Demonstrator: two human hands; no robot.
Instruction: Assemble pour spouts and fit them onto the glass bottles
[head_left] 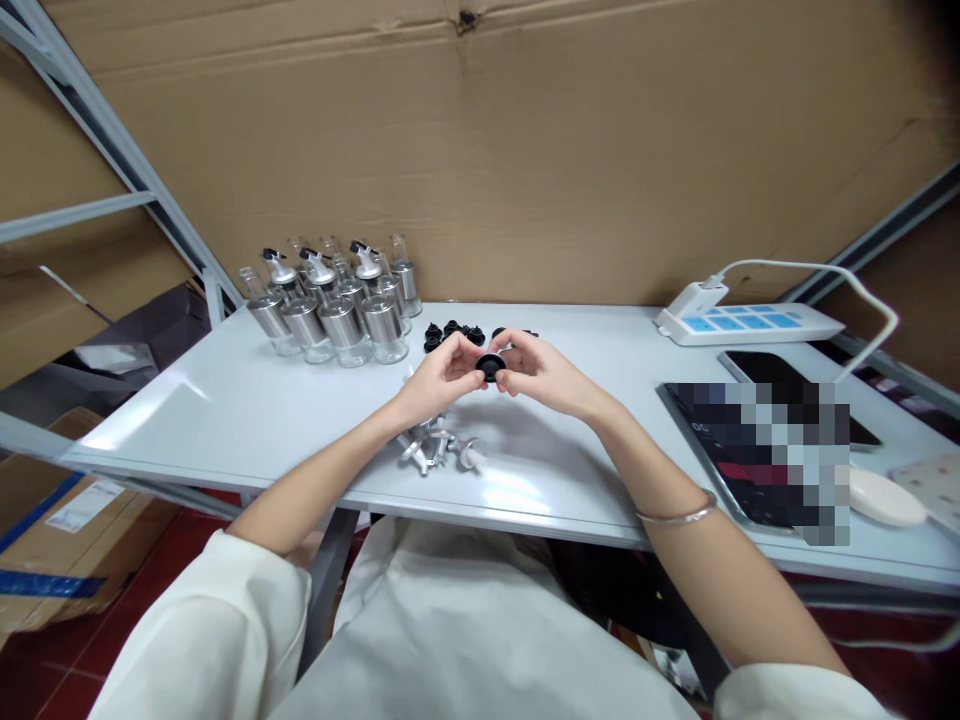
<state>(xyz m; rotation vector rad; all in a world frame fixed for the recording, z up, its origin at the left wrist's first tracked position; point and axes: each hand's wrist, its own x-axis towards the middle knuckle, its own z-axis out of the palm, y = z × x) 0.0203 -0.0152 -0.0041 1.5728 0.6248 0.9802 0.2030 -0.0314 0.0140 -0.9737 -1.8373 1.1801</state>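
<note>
Between both hands, above the middle of the table (585, 480), I see a round black stopper (491, 367). My left hand (444, 378) pinches its left side with thumb and fingers. On its right side my right hand (534, 372) grips it the same way. Several more black stoppers (453, 334) lie behind my hands, some partly hidden by them. Silver pourer spouts (439, 445) lie in a loose pile under my left wrist. At the back left stand several glass bottles with steel bands (343, 325); three of those in front carry silver spouts with black tips.
At the right are a white power strip (750, 325) with a plugged-in charger (697, 298) and cable, a dark phone (795, 385), a partly blurred tablet (720, 460) and a cream oval object (886, 497). A cardboard wall (525, 160) rises behind the table.
</note>
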